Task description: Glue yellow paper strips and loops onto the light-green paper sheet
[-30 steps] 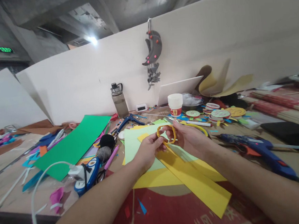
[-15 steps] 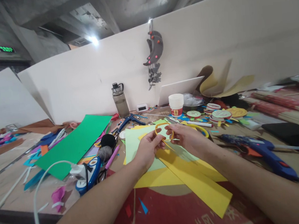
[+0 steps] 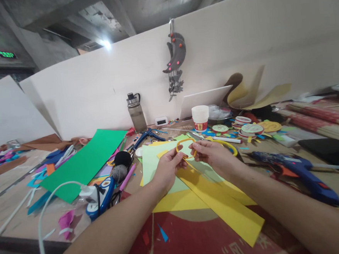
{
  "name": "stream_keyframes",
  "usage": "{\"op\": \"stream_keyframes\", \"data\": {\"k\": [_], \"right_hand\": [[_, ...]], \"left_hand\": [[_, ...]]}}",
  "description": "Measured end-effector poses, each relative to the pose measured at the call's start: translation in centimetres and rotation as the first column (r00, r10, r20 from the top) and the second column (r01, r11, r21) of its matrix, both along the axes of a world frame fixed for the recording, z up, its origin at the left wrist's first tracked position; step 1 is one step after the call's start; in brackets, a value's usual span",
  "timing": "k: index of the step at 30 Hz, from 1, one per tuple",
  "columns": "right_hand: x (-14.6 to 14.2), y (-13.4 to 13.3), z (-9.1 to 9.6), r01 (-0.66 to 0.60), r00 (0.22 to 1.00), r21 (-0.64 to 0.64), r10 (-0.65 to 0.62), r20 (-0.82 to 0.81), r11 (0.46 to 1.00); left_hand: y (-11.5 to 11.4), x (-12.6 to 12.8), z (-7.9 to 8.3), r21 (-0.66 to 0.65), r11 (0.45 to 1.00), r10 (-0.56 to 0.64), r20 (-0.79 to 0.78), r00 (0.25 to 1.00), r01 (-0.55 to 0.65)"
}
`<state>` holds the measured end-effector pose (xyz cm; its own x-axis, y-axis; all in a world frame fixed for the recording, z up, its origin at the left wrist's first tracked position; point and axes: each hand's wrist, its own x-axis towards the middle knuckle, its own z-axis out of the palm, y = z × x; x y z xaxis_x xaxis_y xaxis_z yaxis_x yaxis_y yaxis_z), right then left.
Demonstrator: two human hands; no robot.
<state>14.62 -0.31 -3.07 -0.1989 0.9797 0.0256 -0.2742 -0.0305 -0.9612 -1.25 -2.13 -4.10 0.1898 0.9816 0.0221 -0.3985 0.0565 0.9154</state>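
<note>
Between my two hands is a thin yellow strip [image 3: 185, 141] bent into a ring. My left hand [image 3: 170, 166] pinches its lower left side, and a tail of the strip slants down from there. The fingers of my right hand [image 3: 210, 152] are closed on the ring's right side. Beneath my hands lie a pale green sheet [image 3: 152, 174] and a yellow sheet [image 3: 174, 202]. A wide yellow strip [image 3: 221, 206] crosses them diagonally toward the front right.
A blue glue gun [image 3: 309, 177] lies at right. At left are a green sheet [image 3: 85, 164], a blue power strip [image 3: 103, 199] and its white cable. Behind stand a water bottle [image 3: 136, 115], stacked paper cups [image 3: 200, 117] and round tins [image 3: 251, 130].
My right fingers have shifted slightly along the ring, whose outline is a little changed. The left hand keeps its pinch in about the same place.
</note>
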Motion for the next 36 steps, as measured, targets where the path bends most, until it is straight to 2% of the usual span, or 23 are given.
{"op": "stream_keyframes", "data": {"k": [6,8,12,15,18,25,32,36], "right_hand": [[-0.29,-0.33,0.14,0.019,1.000,-0.001,-0.019,0.016,1.000],[-0.43,-0.34,0.13,0.037,0.997,0.051,-0.040,0.061,0.998],[-0.47,-0.17,-0.11,-0.051,0.964,0.215,-0.008,0.267,0.975],[-0.38,-0.07,-0.31,-0.044,0.910,0.326,-0.097,0.403,0.944],[-0.32,-0.07,-0.36,-0.006,0.868,0.377,-0.182,0.462,0.926],[-0.38,-0.43,-0.01,0.022,0.823,0.420,-0.255,0.508,0.907],[-0.30,-0.25,-0.29,0.021,0.820,0.429,-0.262,0.510,0.903],[-0.45,-0.21,-0.32,0.032,0.831,0.400,-0.247,0.498,0.916]], "left_hand": [[0.17,-0.03,-0.10,0.014,0.999,0.040,0.030,0.999,-0.040],[0.22,-0.08,-0.13,0.008,0.998,0.054,0.042,0.998,-0.055],[0.23,-0.15,-0.09,-0.019,0.998,0.057,0.080,0.995,-0.055],[0.20,-0.11,0.01,-0.027,0.999,0.041,0.086,0.995,-0.039],[0.18,-0.02,0.12,-0.027,0.999,0.047,0.088,0.995,-0.045],[0.17,0.00,0.23,-0.028,0.998,0.062,0.083,0.995,-0.059],[0.31,-0.02,0.09,-0.002,0.997,0.075,0.053,0.996,-0.075],[0.44,-0.11,0.20,0.029,0.984,0.172,0.070,0.983,-0.174]]}}
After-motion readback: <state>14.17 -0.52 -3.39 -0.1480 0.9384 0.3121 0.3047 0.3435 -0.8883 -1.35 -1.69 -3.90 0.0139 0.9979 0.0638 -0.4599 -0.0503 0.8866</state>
